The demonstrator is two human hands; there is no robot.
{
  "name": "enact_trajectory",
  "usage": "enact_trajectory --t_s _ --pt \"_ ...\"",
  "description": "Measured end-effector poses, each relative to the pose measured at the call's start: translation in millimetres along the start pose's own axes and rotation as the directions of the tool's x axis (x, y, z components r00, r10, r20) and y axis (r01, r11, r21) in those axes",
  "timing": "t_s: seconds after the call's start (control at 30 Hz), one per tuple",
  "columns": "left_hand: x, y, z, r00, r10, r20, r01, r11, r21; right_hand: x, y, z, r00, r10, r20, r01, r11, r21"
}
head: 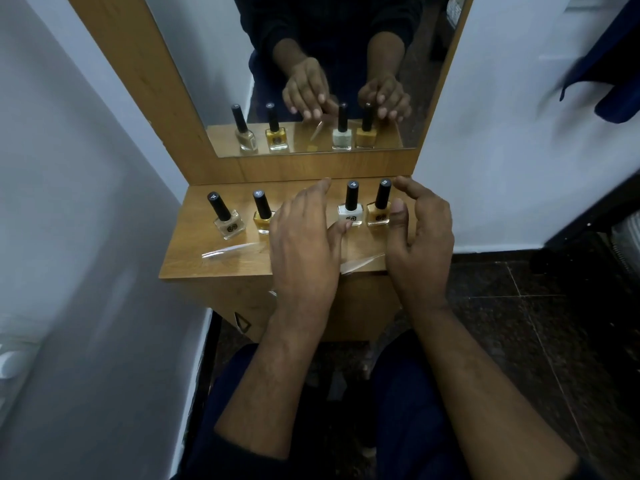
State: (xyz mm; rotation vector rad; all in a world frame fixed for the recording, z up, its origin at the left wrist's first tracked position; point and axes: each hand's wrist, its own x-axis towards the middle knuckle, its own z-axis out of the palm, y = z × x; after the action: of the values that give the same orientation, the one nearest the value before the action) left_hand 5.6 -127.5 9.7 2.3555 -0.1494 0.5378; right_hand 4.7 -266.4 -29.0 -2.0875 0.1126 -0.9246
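Four black-capped nail polish bottles stand in a row on a small wooden shelf (194,261): a beige bottle (228,225), a yellow bottle (263,218), a white bottle (350,211) and a mustard bottle (379,211). My left hand (304,244) hovers palm down over the gap between the yellow and white bottles, fingers straight, thumb tip by the white bottle's base. My right hand (420,237) is cupped beside the mustard bottle, with its forefinger near the cap and its thumb next to the glass. In the mirror a thin pale strip shows under my left fingers; whether they hold it is unclear.
Two clear plastic films (235,251) (362,263) lie near the shelf's front edge. A wood-framed mirror (311,64) rises behind the bottles. White walls close in on both sides. Dark tiled floor (519,306) lies to the right, and dark cloth (609,64) hangs at the upper right.
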Motion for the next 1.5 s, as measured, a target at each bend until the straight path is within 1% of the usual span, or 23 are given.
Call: enact_trajectory --t_s 0.1,0.2,0.23,0.3,0.37,0.43,0.57,0.77,0.87,1.07,1.23,1.3,1.37,1.43,1.5 --pt "-4.9 -9.8 -13.6 0.998 0.020 -0.057 -0.021 1.000 -0.022 -4.7 -14.2 2.8 0.994 -0.113 0.012 0.113 0.992 -0.048" --pt "-10.0 -21.4 -22.5 0.994 0.031 -0.102 -0.031 0.999 -0.005 -11.3 -27.7 8.0 0.985 -0.171 -0.003 0.169 0.978 -0.124" --pt "-12.0 -26.3 -25.3 0.993 0.029 -0.111 -0.030 1.000 -0.001 -12.9 -29.7 10.5 0.986 -0.163 -0.013 0.160 0.976 -0.147" --pt "-15.8 -33.8 -29.2 0.992 0.025 -0.124 -0.026 1.000 -0.006 -13.3 -25.9 14.9 0.996 -0.088 -0.021 0.083 0.981 -0.178" --pt "-18.5 -41.9 -34.7 0.992 0.017 -0.128 -0.017 1.000 -0.004 -12.0 -21.6 20.0 1.000 -0.001 0.005 0.002 0.987 -0.158" --pt "-19.2 -47.1 -37.0 0.993 0.018 -0.117 -0.019 1.000 -0.004 -10.2 -19.2 21.9 0.999 0.031 0.023 -0.028 0.992 -0.125" --pt "-18.3 -54.3 -38.7 0.992 0.007 -0.126 -0.010 1.000 -0.017 -8.9 -18.2 21.3 0.999 0.039 0.000 -0.039 0.994 -0.099" --pt "-17.3 -53.6 -35.2 0.991 0.007 -0.132 -0.009 1.000 -0.020 -1.1 -5.0 17.0 0.999 0.039 0.012 -0.037 0.994 -0.104" --pt "-18.0 -50.3 -33.7 0.989 0.015 -0.149 -0.018 1.000 -0.018 0.0 -4.2 15.0 0.999 0.041 0.005 -0.040 0.997 -0.071" --pt "-17.2 -54.0 -33.6 0.980 -0.045 -0.195 0.033 0.997 -0.063 -1.2 -10.0 11.0 1.000 0.008 -0.010 -0.008 0.999 -0.044" --pt "-19.0 -56.2 -35.8 0.962 -0.063 -0.264 0.044 0.996 -0.078 -1.1 -9.7 11.1 0.996 0.087 -0.011 -0.087 0.995 -0.040" --pt "-19.3 -57.8 -35.2 0.957 -0.069 -0.281 0.047 0.995 -0.083 -1.9 -13.6 11.2 0.998 0.047 -0.049 -0.050 0.996 -0.071" --pt "-19.1 -59.7 -34.2 0.957 -0.083 -0.279 0.060 0.994 -0.090 -4.6 -22.3 12.1 0.997 -0.030 -0.076 0.021 0.992 -0.125" --pt "-18.1 -60.2 -33.8 0.957 -0.101 -0.271 0.076 0.992 -0.101 -10.7 -36.0 15.9 0.991 -0.127 -0.045 0.119 0.982 -0.150" --pt "-17.3 -60.4 -33.8 0.958 -0.114 -0.264 0.085 0.989 -0.118 -21.4 -52.6 24.5 0.976 -0.216 0.038 0.219 0.967 -0.132"
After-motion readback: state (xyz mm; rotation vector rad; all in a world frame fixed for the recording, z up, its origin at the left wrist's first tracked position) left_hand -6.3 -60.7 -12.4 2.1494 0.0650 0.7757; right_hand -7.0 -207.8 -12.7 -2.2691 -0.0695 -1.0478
